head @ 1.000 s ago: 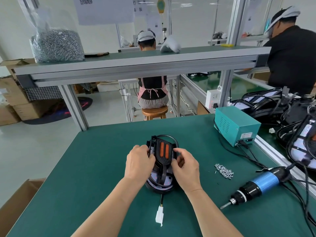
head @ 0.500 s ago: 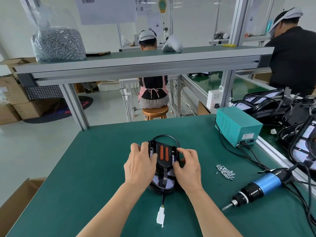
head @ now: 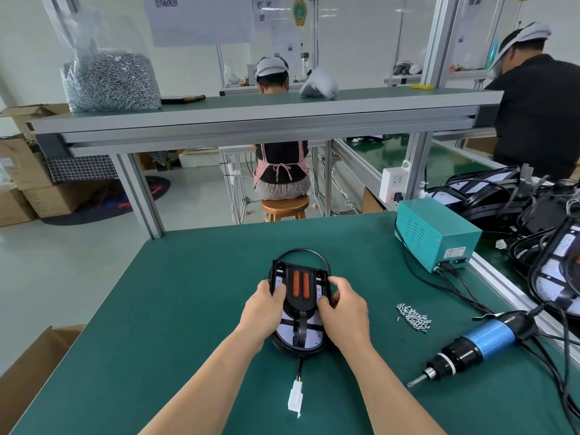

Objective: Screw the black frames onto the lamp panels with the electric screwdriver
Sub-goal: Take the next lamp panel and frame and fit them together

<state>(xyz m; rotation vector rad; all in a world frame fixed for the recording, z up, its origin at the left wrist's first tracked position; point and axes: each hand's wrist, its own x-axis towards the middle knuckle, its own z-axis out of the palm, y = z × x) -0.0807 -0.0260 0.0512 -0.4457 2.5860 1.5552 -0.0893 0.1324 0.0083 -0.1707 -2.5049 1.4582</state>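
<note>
**Black plastic frame now down flat, no screws in yet**

Frame, with its two orange strips, was tipped up off the oval white-faced lamp panel a second ago. It now lies on top of it, mid green bench mat. My left hand and right hand have both shifted in. Fingers are curled over the frame's side edges, clamping it to the panel, left thumb on top. Screw-hole alignment: can't tell from here. Blue-and-black electric screwdriver lies untouched to my right, with a loose pile of small silver screws between it and the panel. Next, I reckon: free the right hand, grab a screw and the driver.
</note>
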